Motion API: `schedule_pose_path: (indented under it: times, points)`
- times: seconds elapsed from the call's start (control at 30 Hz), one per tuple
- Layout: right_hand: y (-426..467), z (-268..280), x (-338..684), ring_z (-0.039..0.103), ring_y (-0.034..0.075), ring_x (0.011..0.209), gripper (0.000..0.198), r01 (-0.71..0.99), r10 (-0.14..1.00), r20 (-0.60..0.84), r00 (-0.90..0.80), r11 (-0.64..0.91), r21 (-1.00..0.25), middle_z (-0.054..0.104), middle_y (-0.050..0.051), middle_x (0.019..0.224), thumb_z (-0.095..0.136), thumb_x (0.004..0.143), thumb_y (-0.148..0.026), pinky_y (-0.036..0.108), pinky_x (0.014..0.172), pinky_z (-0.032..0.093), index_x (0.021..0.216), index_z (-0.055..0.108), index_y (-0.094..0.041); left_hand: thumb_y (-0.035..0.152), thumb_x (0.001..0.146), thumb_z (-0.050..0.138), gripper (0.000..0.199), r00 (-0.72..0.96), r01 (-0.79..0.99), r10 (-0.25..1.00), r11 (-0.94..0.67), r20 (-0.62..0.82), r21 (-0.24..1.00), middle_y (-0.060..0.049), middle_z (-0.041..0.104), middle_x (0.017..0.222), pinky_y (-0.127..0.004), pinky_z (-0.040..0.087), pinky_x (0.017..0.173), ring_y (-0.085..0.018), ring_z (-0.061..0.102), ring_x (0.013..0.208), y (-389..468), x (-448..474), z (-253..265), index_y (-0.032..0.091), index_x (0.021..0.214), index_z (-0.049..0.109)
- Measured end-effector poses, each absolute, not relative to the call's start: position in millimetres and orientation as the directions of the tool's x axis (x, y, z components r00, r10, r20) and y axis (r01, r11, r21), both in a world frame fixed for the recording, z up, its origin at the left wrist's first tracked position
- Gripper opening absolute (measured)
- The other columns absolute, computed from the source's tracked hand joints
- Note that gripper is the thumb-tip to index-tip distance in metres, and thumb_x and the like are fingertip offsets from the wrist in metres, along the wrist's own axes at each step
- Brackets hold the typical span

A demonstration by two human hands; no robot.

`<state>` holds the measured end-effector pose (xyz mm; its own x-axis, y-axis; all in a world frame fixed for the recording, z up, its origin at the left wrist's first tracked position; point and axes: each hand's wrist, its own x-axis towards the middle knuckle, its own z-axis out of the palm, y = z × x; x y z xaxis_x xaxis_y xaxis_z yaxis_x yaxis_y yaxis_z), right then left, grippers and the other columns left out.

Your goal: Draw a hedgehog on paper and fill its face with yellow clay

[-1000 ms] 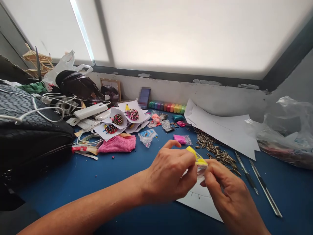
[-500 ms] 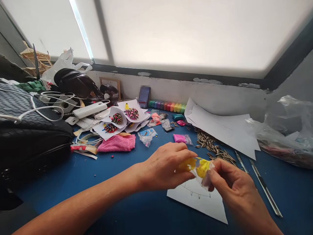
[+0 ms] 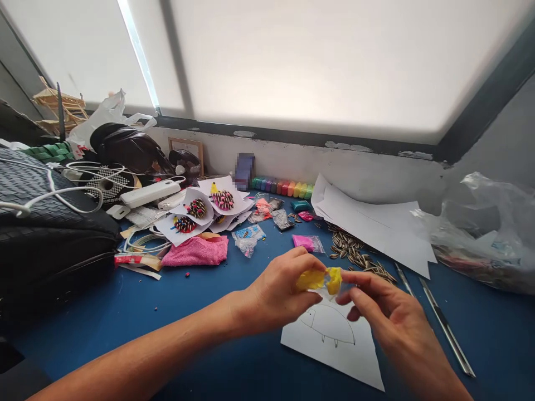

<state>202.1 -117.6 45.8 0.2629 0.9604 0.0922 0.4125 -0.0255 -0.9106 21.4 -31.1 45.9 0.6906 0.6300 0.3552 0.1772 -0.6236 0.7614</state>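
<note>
A clear plastic bag of yellow modelling clay (image 3: 311, 280) is held in the air by my left hand (image 3: 278, 289), its thumb and fingers closed round it. At the other end of the bag, my right hand (image 3: 388, 312) has its fingertips on the clear film beside a lump of yellow clay (image 3: 333, 280). Exactly how the right fingers grip the film is partly hidden. Below both hands lies a white sheet (image 3: 346, 356) with a pencil outline of a rounded animal with short legs. The left hand covers part of the sheet's upper edge.
Sunflower seeds (image 3: 353, 248) lie behind the right hand, and a utility knife (image 3: 447, 328) lies to its right. A pink clay packet (image 3: 307, 243), a pink cloth (image 3: 196, 250), seed-decorated pictures (image 3: 221, 200) and white paper (image 3: 376, 223) are farther back. A black bag (image 3: 54, 223) stands left.
Both hands have shifted slightly left with the bag. The right fingers have moved and loosened along its end, and more of the drawing shows beneath. The view has turned a little.
</note>
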Motion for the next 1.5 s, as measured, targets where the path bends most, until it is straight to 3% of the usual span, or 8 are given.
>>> schedule_pose_path:
  times: [0.13, 0.23, 0.47, 0.6, 0.8, 1.0, 1.2, 1.5]
  points:
    - [-115, 46, 198, 0.063, 0.026, 0.106, 0.04, 0.33, 0.972, 0.046, 0.232, -0.034, -0.943, 0.069, 0.008, 0.117, 0.058, 0.083, -0.057, 0.036, 0.092, 0.052, 0.1, 0.076, -0.025, 0.02, 0.079, 0.071, 0.027, 0.72, 0.069, 0.58, -0.607, 0.382, 0.792, -0.003, 0.054, 0.089, -0.023, 0.046, 0.066, -0.012, 0.051, 0.075, -34, 22, 45, 0.012, 0.105, 0.065]
    - [-115, 43, 195, 0.06, 0.026, 0.114, 0.04, 0.198, 0.972, -0.066, 0.223, -0.112, -0.974, 0.067, 0.007, 0.122, 0.064, 0.08, -0.058, 0.038, 0.101, 0.046, 0.1, 0.076, -0.026, 0.021, 0.091, 0.057, 0.014, 0.704, 0.023, 0.592, -0.572, 0.393, 0.82, -0.003, 0.058, 0.082, -0.022, 0.044, 0.067, -0.011, 0.052, 0.074, -35, 22, 44, 0.012, 0.095, 0.067]
    - [-115, 41, 192, 0.063, 0.025, 0.105, 0.032, 0.065, 0.965, -0.043, 0.259, -0.062, -0.996, 0.069, 0.006, 0.11, 0.072, 0.076, -0.053, 0.032, 0.088, 0.053, 0.092, 0.078, -0.026, 0.016, 0.086, 0.059, 0.009, 0.628, 0.092, 0.736, -0.394, 0.254, 0.914, 0.001, 0.057, 0.072, -0.019, 0.04, 0.058, -0.008, 0.049, 0.065, -34, 22, 47, 0.013, 0.078, 0.062]
    - [-117, 41, 189, 0.066, 0.023, 0.099, 0.036, -0.013, 0.967, -0.11, 0.228, -0.11, -0.994, 0.073, 0.006, 0.098, 0.073, 0.075, -0.051, 0.034, 0.088, 0.053, 0.101, 0.075, -0.026, 0.018, 0.084, 0.06, 0.008, 0.679, 0.037, 0.72, -0.226, 0.141, 0.973, 0.004, 0.05, 0.063, -0.019, 0.034, 0.051, -0.006, 0.042, 0.057, -35, 23, 44, 0.013, 0.078, 0.057]
    - [-116, 40, 183, 0.063, 0.016, 0.075, 0.03, 0.047, 0.976, -0.116, 0.185, -0.127, -0.991, 0.068, 0.002, 0.077, 0.074, 0.073, -0.051, 0.026, 0.072, 0.053, 0.077, 0.074, -0.022, 0.02, 0.083, 0.061, 0.011, 0.751, -0.013, 0.659, -0.058, 0.048, 0.998, 0.006, 0.044, 0.059, -0.019, 0.032, 0.05, -0.006, 0.039, 0.055, -38, 25, 42, 0.013, 0.08, 0.054]
    - [-116, 38, 182, 0.065, 0.02, 0.086, 0.031, -0.075, 0.959, -0.126, 0.253, -0.111, -0.991, 0.072, 0.004, 0.086, 0.079, 0.068, -0.047, 0.032, 0.084, 0.052, 0.09, 0.078, -0.025, 0.019, 0.081, 0.061, 0.009, 0.733, 0.002, 0.679, -0.058, 0.038, 0.998, 0.007, 0.043, 0.059, -0.018, 0.032, 0.05, -0.006, 0.038, 0.054, -36, 24, 43, 0.014, 0.084, 0.054]
    - [-118, 42, 182, 0.053, 0.013, 0.07, 0.032, -0.013, 0.961, -0.11, 0.253, -0.11, -0.994, 0.06, -0.001, 0.07, 0.077, 0.069, -0.052, 0.021, 0.066, 0.05, 0.065, 0.069, -0.021, 0.014, 0.079, 0.061, 0.003, 0.767, 0.041, 0.637, -0.17, 0.079, 0.985, 0.001, 0.056, 0.072, -0.019, 0.04, 0.056, -0.008, 0.049, 0.064, -41, 24, 46, 0.013, 0.079, 0.058]
    - [-117, 40, 181, 0.067, 0.02, 0.082, 0.028, -0.051, 0.951, -0.098, 0.293, -0.087, -0.995, 0.074, 0.004, 0.085, 0.079, 0.069, -0.047, 0.029, 0.072, 0.056, 0.087, 0.079, -0.026, 0.025, 0.086, 0.062, 0.015, 0.699, 0.035, 0.713, -0.102, 0.049, 0.994, 0.001, 0.058, 0.071, -0.019, 0.044, 0.059, -0.009, 0.054, 0.065, -34, 24, 47, 0.011, 0.09, 0.065]
